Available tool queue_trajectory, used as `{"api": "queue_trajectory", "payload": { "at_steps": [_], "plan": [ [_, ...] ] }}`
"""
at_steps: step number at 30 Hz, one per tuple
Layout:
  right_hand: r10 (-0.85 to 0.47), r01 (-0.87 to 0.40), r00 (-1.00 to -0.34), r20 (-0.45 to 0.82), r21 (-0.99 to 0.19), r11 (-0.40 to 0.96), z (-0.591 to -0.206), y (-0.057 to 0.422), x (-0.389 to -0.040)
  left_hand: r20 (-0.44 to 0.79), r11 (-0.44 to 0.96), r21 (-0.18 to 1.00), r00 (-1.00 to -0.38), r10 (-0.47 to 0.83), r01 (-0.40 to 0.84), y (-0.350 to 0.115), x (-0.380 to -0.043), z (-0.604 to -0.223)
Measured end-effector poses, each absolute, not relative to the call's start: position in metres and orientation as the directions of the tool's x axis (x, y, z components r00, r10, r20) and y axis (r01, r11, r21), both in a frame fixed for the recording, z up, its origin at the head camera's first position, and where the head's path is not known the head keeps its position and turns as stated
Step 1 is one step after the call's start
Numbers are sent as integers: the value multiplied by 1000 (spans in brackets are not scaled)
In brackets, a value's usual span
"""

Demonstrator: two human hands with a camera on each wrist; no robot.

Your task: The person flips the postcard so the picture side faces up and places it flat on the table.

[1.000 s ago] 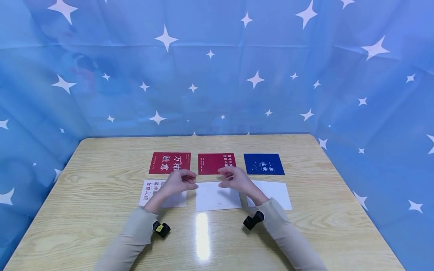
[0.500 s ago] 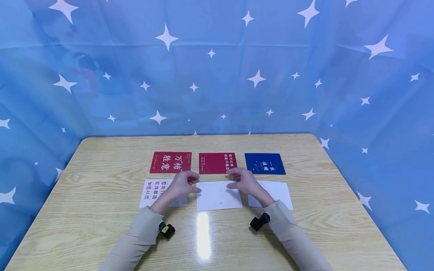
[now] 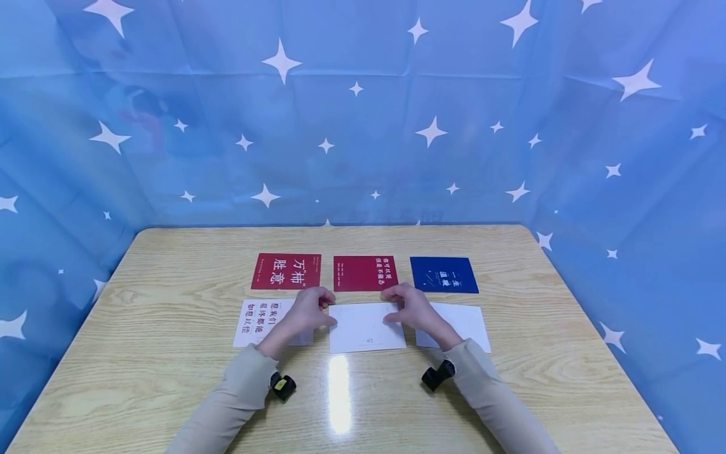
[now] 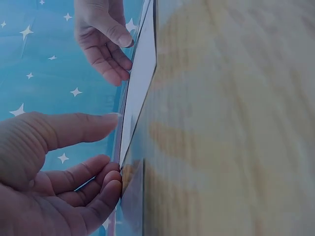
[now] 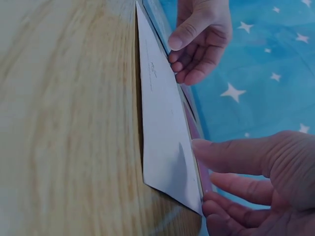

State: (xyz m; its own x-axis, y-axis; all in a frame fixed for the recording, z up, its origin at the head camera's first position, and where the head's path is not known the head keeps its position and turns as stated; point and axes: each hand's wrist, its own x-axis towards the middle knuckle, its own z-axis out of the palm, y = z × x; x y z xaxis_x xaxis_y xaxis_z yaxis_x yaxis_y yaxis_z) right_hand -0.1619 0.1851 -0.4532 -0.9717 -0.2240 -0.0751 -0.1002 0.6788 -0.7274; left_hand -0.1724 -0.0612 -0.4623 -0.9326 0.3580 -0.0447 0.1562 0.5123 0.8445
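Observation:
A plain white card (image 3: 365, 329) lies flat in the middle of the near row on the wooden table (image 3: 170, 353). My left hand (image 3: 317, 308) is at its left edge and my right hand (image 3: 399, 308) at its right edge. The left wrist view has the left thumb (image 4: 98, 123) reaching to the card's edge (image 4: 140, 73), fingers curled beside the far corner. From the right wrist, the right thumb (image 5: 211, 147) rests over the card (image 5: 162, 132). Neither hand lifts it.
Two red cards (image 3: 286, 271) (image 3: 365, 273) and a blue card (image 3: 443, 275) form the far row. A white card with red writing (image 3: 258, 318) and another white card (image 3: 462, 325) flank the middle one. Blue star-patterned cloth (image 3: 363, 126) walls the table on three sides.
Both hands have come down and a little nearer, from over the red cards' near edges to the two side edges of the middle white card. The cards have not moved.

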Motion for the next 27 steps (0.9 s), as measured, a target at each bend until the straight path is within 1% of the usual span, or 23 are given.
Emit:
{"api": "queue_trajectory", "payload": {
  "at_steps": [9, 14, 20, 23, 27],
  "plan": [
    [-230, -120, -970, -74, -678, 725, -460, 185, -162, -35, 520, 832, -919, 393, 191, -60, -175, -462],
    [-210, -89, -972, -103, -667, 740, -460, 184, -165, -27, 512, 836, -916, 401, 199, -60, -175, -463],
    [-188, -42, -969, -157, -650, 759, -459, 184, -169, 7, 519, 817, -904, 428, 252, -59, -175, -464],
    [-201, -50, -966, -162, -647, 761, -458, 184, -171, 14, 527, 805, -897, 443, 273, -59, -175, -464],
    [-244, -95, -959, -144, -648, 756, -456, 184, -171, 18, 551, 779, -888, 459, 300, -58, -174, -463]
  ]
}}
